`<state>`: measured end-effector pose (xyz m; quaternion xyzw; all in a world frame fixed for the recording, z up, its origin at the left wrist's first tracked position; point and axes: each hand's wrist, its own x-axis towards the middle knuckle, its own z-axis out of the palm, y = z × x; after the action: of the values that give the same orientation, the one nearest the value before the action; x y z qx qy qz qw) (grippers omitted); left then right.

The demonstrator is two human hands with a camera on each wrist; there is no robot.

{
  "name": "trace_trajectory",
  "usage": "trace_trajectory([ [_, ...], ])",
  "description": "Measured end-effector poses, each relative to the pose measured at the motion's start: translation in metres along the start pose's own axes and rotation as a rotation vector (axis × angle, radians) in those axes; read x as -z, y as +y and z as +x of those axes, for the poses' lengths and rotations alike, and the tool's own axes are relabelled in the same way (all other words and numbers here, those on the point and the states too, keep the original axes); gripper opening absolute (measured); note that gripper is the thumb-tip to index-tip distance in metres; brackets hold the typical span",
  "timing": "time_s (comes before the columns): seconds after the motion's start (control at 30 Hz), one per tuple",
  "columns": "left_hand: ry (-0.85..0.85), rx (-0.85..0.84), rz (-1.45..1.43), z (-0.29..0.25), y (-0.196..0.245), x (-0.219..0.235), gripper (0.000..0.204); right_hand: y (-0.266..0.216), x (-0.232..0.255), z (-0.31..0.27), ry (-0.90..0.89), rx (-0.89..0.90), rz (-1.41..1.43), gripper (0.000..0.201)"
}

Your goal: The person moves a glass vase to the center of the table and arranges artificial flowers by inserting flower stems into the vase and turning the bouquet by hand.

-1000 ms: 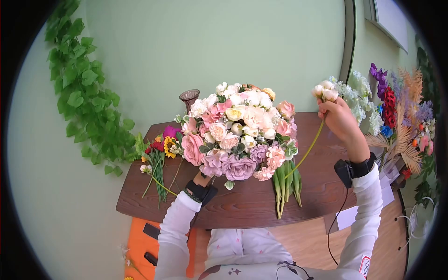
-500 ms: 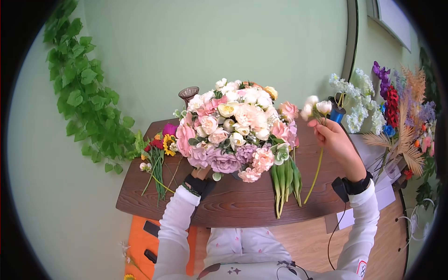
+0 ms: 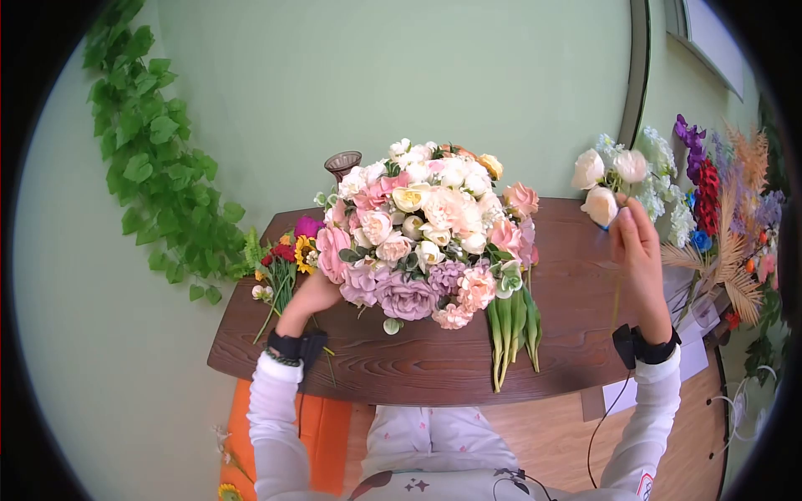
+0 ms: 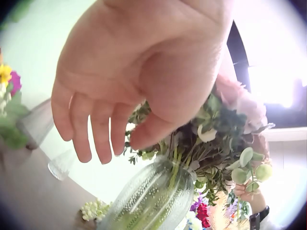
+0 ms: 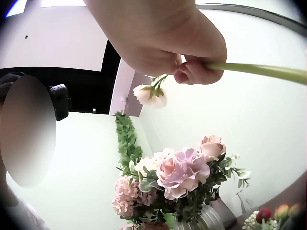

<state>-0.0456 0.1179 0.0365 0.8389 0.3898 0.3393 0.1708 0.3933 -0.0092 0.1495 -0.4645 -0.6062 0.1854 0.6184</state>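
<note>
A large bouquet of pink, white and lilac flowers (image 3: 434, 217) stands in a ribbed clear glass vase (image 4: 158, 196), which the left wrist view shows. My left hand (image 3: 311, 302) is at the bouquet's left side; in the left wrist view the hand (image 4: 139, 72) has relaxed, spread fingers above the vase, gripping nothing. Right of the bouquet, my right hand (image 3: 642, 259) pinches the green stem (image 5: 264, 71) of a sprig with several white blooms (image 3: 600, 206), held up off the table.
Green stems (image 3: 511, 330) hang over the wooden table (image 3: 418, 367) right of the bouquet. Small flowers (image 3: 288, 259) lie at left, near a brown glass vase (image 3: 342, 163). More flowers (image 3: 707, 200) stand far right. Ivy (image 3: 159, 167) hangs on the wall.
My left hand has come out from under the bouquet toward the left. The right hand has moved right with the white sprig, whose blooms have turned.
</note>
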Motion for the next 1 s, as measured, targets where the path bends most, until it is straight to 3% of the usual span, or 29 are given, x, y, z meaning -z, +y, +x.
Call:
trace_trajectory([
  [0.03,0.091,0.190,-0.128,-0.001,0.017,0.011,0.023,-0.009,0.001,-0.001,0.055,-0.002,0.012,0.023],
  [0.1,0.211,0.225,-0.025,-0.007,0.011,0.039,0.011,-0.019,-0.001,-0.002,0.143,0.020,0.003,0.023],
  [0.13,0.307,0.256,-0.033,-0.009,0.039,0.053,0.007,-0.018,0.000,-0.001,0.145,0.019,0.006,0.023],
  [0.2,0.545,0.221,0.010,-0.005,0.087,0.064,0.005,-0.014,0.001,0.003,0.193,0.143,0.168,0.024],
  [0.23,0.544,0.222,0.012,-0.002,0.105,0.065,0.005,-0.014,-0.003,0.006,0.194,0.142,0.169,0.024],
  [0.3,0.605,-0.078,0.157,0.005,0.137,0.062,0.008,-0.016,-0.013,0.011,0.403,0.340,0.247,0.025],
  [0.33,0.606,-0.074,0.159,0.009,0.151,0.059,0.008,-0.016,-0.012,0.012,0.400,0.338,0.249,0.025],
  [0.4,0.385,-0.435,0.323,0.020,0.175,0.050,0.013,-0.019,-0.008,0.013,0.419,0.386,0.283,0.027],
  [0.47,0.250,-0.673,0.401,0.034,0.191,0.039,0.017,-0.032,-0.013,0.010,0.422,0.353,0.373,0.029],
  [0.57,0.176,-0.783,0.471,0.048,0.203,0.020,0.017,-0.040,-0.018,0.009,0.454,0.319,0.462,0.031],
  [0.7,0.190,-0.748,0.583,0.053,0.200,0.012,0.017,-0.045,-0.022,0.003,0.437,0.273,0.525,0.031],
  [0.77,0.252,-0.648,0.615,0.049,0.198,0.012,0.018,-0.045,-0.024,0.000,0.425,0.295,0.506,0.031],
  [1.0,0.339,-0.514,0.565,0.037,0.195,0.010,0.024,-0.047,-0.032,-0.004,0.321,0.357,0.529,0.029],
])
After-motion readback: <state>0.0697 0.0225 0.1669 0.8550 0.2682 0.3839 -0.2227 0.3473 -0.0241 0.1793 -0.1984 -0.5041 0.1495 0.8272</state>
